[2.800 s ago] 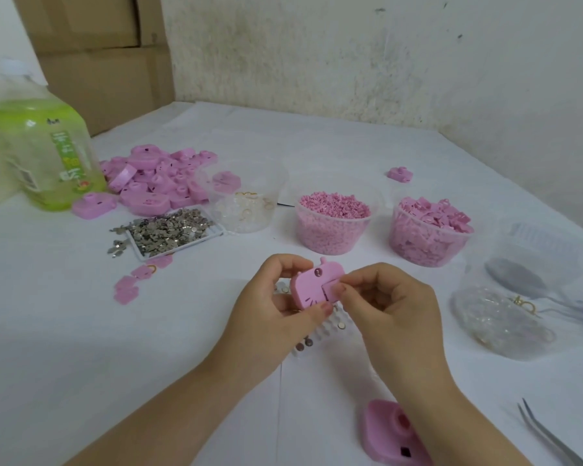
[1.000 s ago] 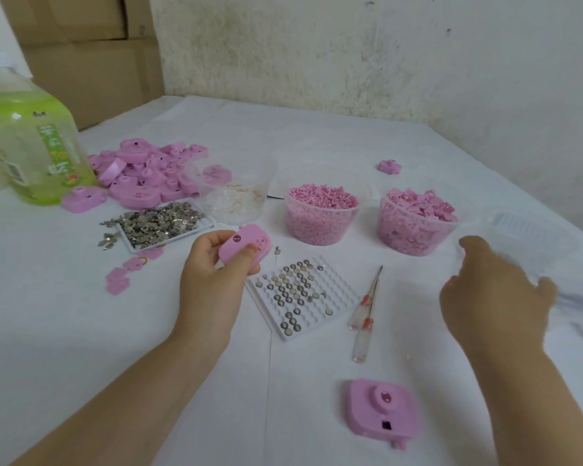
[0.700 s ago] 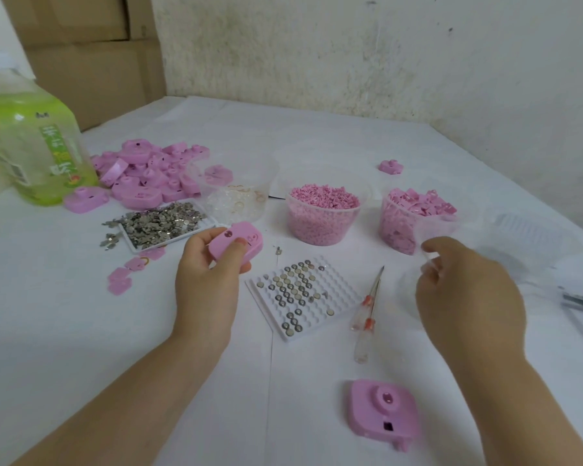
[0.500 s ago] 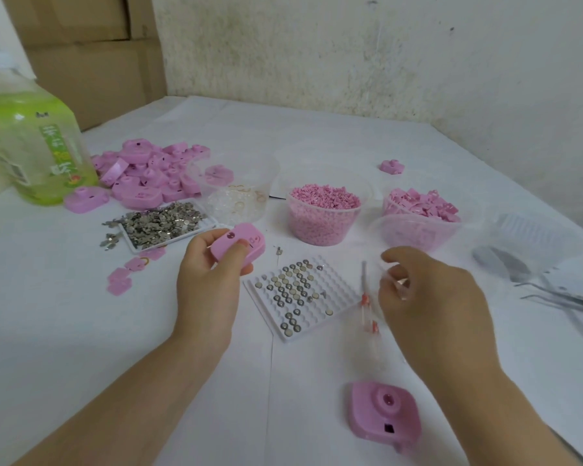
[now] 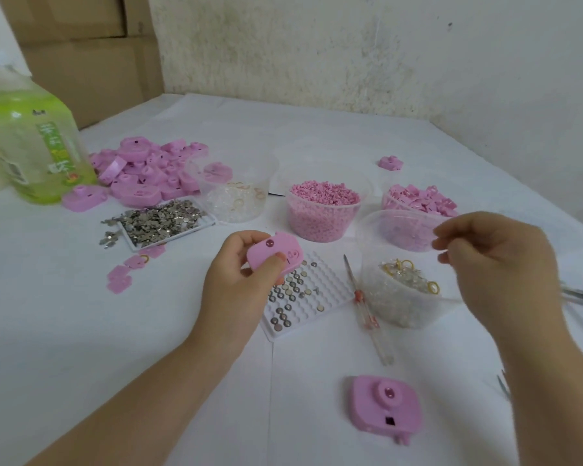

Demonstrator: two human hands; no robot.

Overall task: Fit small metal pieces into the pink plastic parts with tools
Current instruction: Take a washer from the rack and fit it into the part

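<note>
Nearby, clear tub (image 5: 371, 260) w/ gold rings (image 5: 405, 264)

Bare left hand (image 5: 236, 284), bare right hand (image 5: 495, 267), both forearms (image 5: 142, 391) bare too

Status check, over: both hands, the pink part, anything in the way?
Left hand grips pink part. Right hand pinches clear tub rim. Screwdriver lies between tub and white tray.

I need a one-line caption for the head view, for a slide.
Left hand grips a pink plastic part; right hand pinches the rim of a clear tub.
</note>
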